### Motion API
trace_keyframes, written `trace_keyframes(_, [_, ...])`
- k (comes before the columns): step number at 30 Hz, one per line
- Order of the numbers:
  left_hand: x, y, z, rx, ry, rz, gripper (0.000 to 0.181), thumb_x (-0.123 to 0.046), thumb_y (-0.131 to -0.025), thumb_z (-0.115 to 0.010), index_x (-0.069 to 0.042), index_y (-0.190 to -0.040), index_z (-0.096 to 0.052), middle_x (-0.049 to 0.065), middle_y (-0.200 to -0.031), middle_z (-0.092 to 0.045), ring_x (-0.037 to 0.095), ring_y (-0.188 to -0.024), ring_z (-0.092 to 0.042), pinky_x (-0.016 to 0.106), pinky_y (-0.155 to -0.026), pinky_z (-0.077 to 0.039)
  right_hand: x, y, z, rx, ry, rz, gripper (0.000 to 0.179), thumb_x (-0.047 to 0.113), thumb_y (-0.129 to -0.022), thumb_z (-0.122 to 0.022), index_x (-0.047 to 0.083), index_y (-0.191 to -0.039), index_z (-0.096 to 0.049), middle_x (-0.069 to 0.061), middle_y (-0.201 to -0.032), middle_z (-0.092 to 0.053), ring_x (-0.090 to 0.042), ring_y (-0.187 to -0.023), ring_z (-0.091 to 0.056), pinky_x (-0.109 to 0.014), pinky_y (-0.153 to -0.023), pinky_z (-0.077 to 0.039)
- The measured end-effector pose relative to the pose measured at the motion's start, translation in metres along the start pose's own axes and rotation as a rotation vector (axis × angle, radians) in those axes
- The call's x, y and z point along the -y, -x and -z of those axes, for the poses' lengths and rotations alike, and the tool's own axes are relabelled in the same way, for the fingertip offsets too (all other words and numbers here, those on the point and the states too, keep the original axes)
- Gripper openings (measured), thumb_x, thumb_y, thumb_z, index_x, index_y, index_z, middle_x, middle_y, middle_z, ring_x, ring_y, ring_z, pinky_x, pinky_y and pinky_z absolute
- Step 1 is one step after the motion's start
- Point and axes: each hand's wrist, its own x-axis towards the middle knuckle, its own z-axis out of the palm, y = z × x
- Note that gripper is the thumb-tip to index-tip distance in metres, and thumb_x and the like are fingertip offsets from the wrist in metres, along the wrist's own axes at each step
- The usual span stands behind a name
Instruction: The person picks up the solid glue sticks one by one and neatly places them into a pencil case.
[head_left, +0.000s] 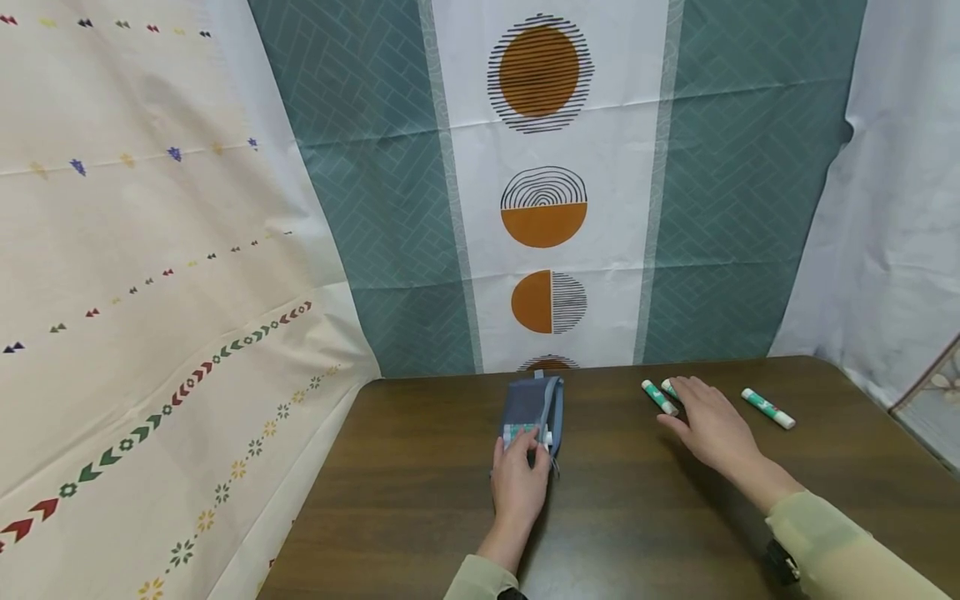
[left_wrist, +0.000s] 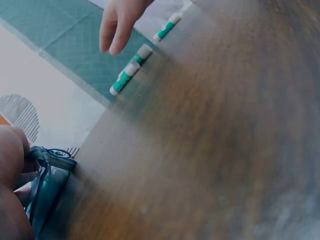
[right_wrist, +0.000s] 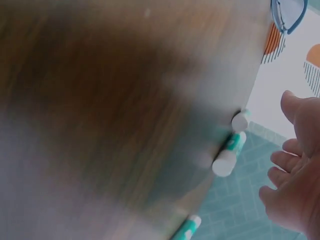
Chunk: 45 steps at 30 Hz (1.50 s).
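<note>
A grey-blue zippered pouch (head_left: 522, 398) lies on the table near its far edge. My left hand (head_left: 519, 487) holds the near end of the pouch, and a green-and-white glue stick (head_left: 513, 431) shows there beside its fingertips. In the left wrist view, fingers and thumb close over the pouch (left_wrist: 52, 182); part of the grip is hidden. My right hand (head_left: 712, 425) hovers with fingers extended, just above and beside two glue sticks (head_left: 659, 397), one partly covered by it. Another glue stick (head_left: 768, 408) lies to the right of that hand.
The brown wooden table (head_left: 450, 525) ends at a hanging cloth (head_left: 397, 208) with green panels and orange circles. A cream patterned cloth (head_left: 150, 275) hangs along the left side, and a white cloth (head_left: 900, 208) hangs on the right.
</note>
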Motion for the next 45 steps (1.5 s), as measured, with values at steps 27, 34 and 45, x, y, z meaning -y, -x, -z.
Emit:
trace_keyframes(27, [0.001, -0.001, 0.000, 0.016, 0.010, 0.024, 0.015, -0.007, -0.096, -0.072, -0.015, -0.084, -0.071, 0.004, -0.131, -0.080, 0.036, -0.137, -0.067, 0.073, -0.120, -0.040, -0.050, 0.016, 0.004, 0.037, 0.102, -0.089, 0.069, 0.028, -0.101, -0.079, -0.019, -0.145, -0.053, -0.043, -0.146, -0.056, -0.065, -0.139, -0.048, -0.074, -0.115, -0.041])
trace_keyframes(34, [0.001, -0.001, -0.001, 0.039, -0.006, 0.033, 0.012, -0.010, -0.097, -0.071, -0.015, -0.087, -0.074, 0.004, -0.132, -0.079, 0.033, -0.137, -0.067, 0.068, -0.122, -0.040, -0.054, 0.017, 0.002, 0.055, 0.113, -0.097, 0.067, 0.027, -0.102, -0.078, -0.020, -0.143, -0.054, -0.044, -0.144, -0.057, -0.065, -0.138, -0.049, -0.074, -0.115, -0.042])
trace_keyframes(45, [0.001, 0.000, -0.001, 0.031, -0.005, 0.023, 0.014, -0.008, -0.096, -0.071, -0.015, -0.084, -0.072, 0.004, -0.131, -0.079, 0.035, -0.136, -0.068, 0.069, -0.122, -0.040, -0.055, 0.013, 0.001, 0.064, 0.095, -0.110, 0.055, 0.022, -0.100, -0.080, -0.018, -0.132, -0.062, -0.040, -0.131, -0.065, -0.061, -0.126, -0.058, -0.073, -0.104, -0.049])
